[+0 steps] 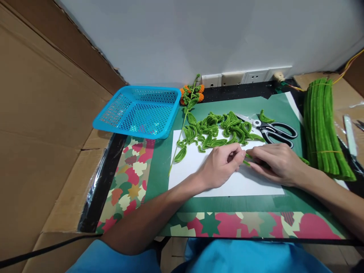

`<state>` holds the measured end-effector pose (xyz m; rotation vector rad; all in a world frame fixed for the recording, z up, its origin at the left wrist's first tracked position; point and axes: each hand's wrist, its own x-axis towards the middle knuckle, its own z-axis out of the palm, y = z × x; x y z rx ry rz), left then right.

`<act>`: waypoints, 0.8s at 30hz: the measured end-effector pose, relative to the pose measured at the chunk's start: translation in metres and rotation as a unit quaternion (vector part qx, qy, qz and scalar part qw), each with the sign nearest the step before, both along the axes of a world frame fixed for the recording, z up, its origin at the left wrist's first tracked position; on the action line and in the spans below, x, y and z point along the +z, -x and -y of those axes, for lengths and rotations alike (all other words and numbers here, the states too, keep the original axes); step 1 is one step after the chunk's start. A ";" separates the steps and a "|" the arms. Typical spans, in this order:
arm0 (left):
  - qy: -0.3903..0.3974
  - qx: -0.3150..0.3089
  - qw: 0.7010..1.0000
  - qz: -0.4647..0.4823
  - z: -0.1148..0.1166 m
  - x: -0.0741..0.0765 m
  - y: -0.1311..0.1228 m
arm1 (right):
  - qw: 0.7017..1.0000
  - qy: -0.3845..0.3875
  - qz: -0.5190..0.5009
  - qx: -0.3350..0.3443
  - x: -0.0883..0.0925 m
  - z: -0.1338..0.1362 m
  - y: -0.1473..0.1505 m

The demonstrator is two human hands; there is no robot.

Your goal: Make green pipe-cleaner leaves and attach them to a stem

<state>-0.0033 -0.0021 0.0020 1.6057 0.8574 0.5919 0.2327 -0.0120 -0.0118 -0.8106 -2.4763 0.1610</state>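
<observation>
Working above a sheet of white paper point(241, 189), a person in a blue top brings both hands together over a short green fuzzy strip point(246, 163). The right hand point(280, 163) closes on the strip, one end poking out at the fingertips and more green showing beyond the far side of the hand. The left hand point(224, 165) curls inward, thumb against finger, its tips meeting those of the right; whether it also grips the strip cannot be told.

Just beyond the hands, a heap of looped green leaves point(209, 122) spreads across the paper and a green mat point(159, 163). Scissors point(266, 131) with black-and-grey handles lie at the heap's right, blades apart, beside a single green leaf point(265, 117). At left, a long green stem point(184, 118) carries orange blooms point(200, 97) near its upper end, close by a blue plastic basket point(127, 131). A thick bundle of green fuzzy stems point(322, 129), tied near both ends, lies at right, near a pale-handled tool point(349, 136). Wall sockets point(256, 76) line the back.
</observation>
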 end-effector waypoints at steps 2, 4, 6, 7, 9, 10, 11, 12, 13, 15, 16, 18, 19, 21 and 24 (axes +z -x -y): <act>-0.012 0.008 1.000 -0.010 0.000 0.001 0.000 | 1.000 -0.007 0.001 -0.009 0.000 0.000 0.000; -0.019 0.017 1.000 -0.018 -0.001 0.002 0.000 | 1.000 -0.015 0.001 -0.016 0.001 0.000 0.000; -0.024 0.023 0.999 -0.023 -0.001 0.003 0.000 | 0.999 -0.025 -0.004 -0.023 0.001 0.000 0.001; -0.026 0.023 0.999 -0.024 -0.001 0.003 0.000 | 0.999 -0.031 -0.007 -0.024 0.001 0.000 0.002; -0.028 0.017 0.999 -0.028 -0.001 0.003 0.000 | 0.999 -0.038 -0.011 -0.023 0.001 0.000 0.004; -0.027 0.012 0.999 -0.029 -0.002 0.003 0.001 | 0.999 -0.040 -0.012 -0.020 0.001 0.000 0.004; -0.026 0.006 0.999 -0.030 -0.002 0.003 0.001 | 0.999 -0.041 -0.012 -0.019 0.001 -0.001 0.005; -0.025 0.000 0.999 -0.031 -0.003 0.003 0.002 | 0.999 -0.040 -0.011 -0.017 0.001 -0.001 0.005; -0.023 -0.004 0.999 -0.032 -0.003 0.003 0.002 | 0.999 -0.040 -0.010 -0.017 0.001 -0.001 0.005; -0.023 -0.010 0.999 -0.033 -0.004 0.003 0.003 | 0.999 -0.044 -0.011 -0.020 0.001 -0.001 0.006; -0.023 -0.011 0.999 -0.034 -0.004 0.003 0.003 | 0.999 -0.046 -0.013 -0.024 0.001 -0.001 0.006; -0.026 -0.013 0.999 -0.037 -0.004 0.003 0.003 | 0.998 -0.051 -0.019 -0.030 0.001 -0.001 0.006; -0.028 -0.014 0.999 -0.038 -0.004 0.003 0.003 | 0.998 -0.053 -0.023 -0.032 0.001 -0.001 0.007; -0.029 -0.018 0.999 -0.039 -0.003 0.003 0.003 | 0.998 -0.053 -0.031 -0.031 0.003 -0.001 0.008; -0.021 -0.023 0.999 -0.032 -0.003 0.004 0.003 | 0.998 -0.048 -0.041 -0.029 0.005 -0.001 0.009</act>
